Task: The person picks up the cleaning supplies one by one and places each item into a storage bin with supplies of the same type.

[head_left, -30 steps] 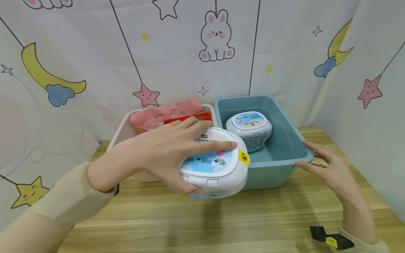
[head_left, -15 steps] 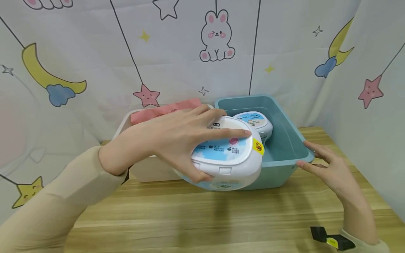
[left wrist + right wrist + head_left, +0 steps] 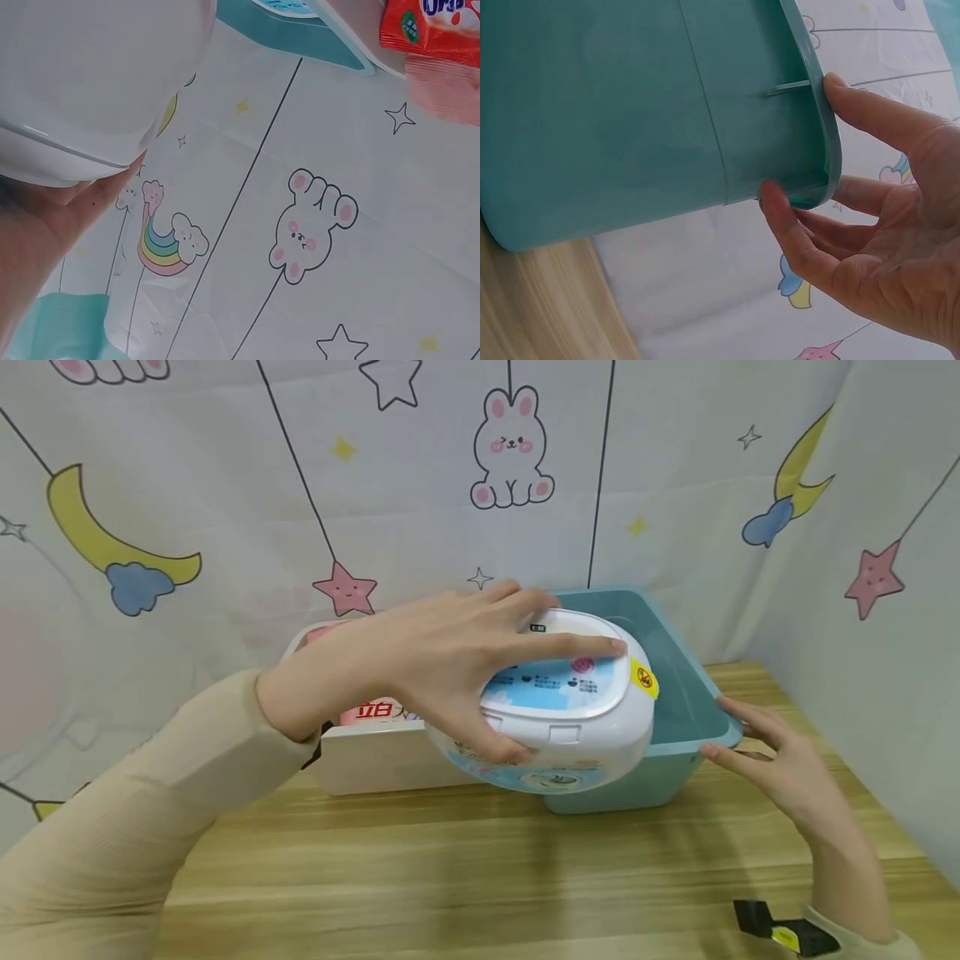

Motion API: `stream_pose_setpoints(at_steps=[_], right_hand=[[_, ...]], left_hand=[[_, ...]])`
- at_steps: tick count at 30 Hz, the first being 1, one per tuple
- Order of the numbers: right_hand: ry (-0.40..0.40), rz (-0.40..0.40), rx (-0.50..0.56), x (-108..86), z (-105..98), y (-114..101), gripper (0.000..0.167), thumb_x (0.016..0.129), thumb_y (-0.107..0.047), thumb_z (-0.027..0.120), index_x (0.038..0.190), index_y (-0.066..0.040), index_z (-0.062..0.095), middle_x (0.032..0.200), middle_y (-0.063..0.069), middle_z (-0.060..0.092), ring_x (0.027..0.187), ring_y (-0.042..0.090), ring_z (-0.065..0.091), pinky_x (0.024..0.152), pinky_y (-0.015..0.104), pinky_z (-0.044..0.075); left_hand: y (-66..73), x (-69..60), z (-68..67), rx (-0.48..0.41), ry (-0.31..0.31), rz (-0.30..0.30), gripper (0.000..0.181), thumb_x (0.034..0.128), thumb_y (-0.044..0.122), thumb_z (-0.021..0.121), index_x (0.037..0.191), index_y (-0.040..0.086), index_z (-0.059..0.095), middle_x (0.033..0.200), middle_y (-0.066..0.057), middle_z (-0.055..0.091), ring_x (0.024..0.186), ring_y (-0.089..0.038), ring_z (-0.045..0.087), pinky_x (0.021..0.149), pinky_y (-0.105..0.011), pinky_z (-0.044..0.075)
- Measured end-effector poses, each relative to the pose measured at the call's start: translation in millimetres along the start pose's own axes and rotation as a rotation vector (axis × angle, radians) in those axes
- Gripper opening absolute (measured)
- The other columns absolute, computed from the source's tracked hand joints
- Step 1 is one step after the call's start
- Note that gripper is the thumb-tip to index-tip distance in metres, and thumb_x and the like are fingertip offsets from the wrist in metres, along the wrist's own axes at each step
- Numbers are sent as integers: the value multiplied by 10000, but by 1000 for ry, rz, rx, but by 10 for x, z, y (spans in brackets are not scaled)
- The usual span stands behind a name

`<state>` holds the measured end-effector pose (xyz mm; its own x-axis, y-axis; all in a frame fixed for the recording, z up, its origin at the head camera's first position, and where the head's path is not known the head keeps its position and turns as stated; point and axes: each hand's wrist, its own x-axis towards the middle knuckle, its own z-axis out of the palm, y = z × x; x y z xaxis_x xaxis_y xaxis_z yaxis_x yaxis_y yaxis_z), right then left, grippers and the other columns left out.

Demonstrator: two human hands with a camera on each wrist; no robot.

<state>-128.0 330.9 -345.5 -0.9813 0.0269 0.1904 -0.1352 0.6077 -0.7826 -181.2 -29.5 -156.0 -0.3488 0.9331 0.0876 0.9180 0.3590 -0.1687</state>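
My left hand (image 3: 457, 656) grips a white lidded plastic tub (image 3: 600, 753) with a blue label, thumb on the near side and fingers across the lid. It is held tilted above the front rim of the teal bin (image 3: 622, 795). The left wrist view shows the tub's pale underside close up. At the bin's front right corner, my right hand (image 3: 783, 768) holds the rim between thumb and fingers; the right wrist view shows its fingertips (image 3: 771, 193) on the bin's outside. A second tub (image 3: 289, 6) inside the bin shows only partly in the left wrist view.
Left of the teal bin stands a white bin (image 3: 390, 767) with a red package (image 3: 435, 34) and a pink package (image 3: 450, 90) inside. Both bins rest on the wood-grain table (image 3: 450, 868), against a printed curtain (image 3: 420, 510).
The left hand has carried the tub right and upward, from in front of the bins to over the teal bin's front. It now hides the second tub. The right hand has stayed put.
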Motion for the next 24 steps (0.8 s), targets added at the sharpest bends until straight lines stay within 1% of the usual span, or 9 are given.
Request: stream_pose_setpoints(at_steps=[5,10,14,18,20,24], right_hand=[[-9,12,-3,-2,-7,4,672,901,-262,674,1490,-177,359,1455,96,366,1076,-95,421,785,24,426],[-13,24,3,-12,-12,13,673,905,-265,668,1493,-180,351,1459,94,362,1078,-84,413,785,26,426],[-5,20,2,-13,1,16,666,904,-267,669,1488,-175,363,1434,73,381,1077,-59,410,785,27,425],[-1,22,-12,-6,12,14,671,898,-285,676,1486,-190,367,1450,87,378,1091,-81,386,788,26,421],[-2,25,-11,-2,11,13,673,898,-288,676,1488,-202,363,1464,97,370,1101,-89,377,791,25,420],[-7,33,-5,4,4,10,676,901,-295,671,1493,-224,352,1486,94,353,1111,-83,374,791,31,421]], left_hand=[[10,91,7,22,5,-32,893,697,744,560,1476,503,195,1413,-37,381,1138,-143,435,800,-310,466],[24,210,64,43,16,-69,896,702,757,546,1481,504,183,1424,-32,380,1171,-150,428,810,-336,496],[20,310,110,33,43,-100,904,702,758,549,1485,490,185,1422,-37,382,1178,-172,434,769,-340,511],[-2,407,134,14,68,-143,911,708,755,554,1490,480,177,1429,-43,377,1181,-194,439,735,-323,518],[-16,458,138,5,69,-166,907,714,752,549,1490,483,165,1438,-37,371,1193,-196,436,738,-318,521],[-45,550,158,-9,48,-204,894,724,753,531,1488,499,144,1458,-20,363,1224,-188,418,774,-307,513]])
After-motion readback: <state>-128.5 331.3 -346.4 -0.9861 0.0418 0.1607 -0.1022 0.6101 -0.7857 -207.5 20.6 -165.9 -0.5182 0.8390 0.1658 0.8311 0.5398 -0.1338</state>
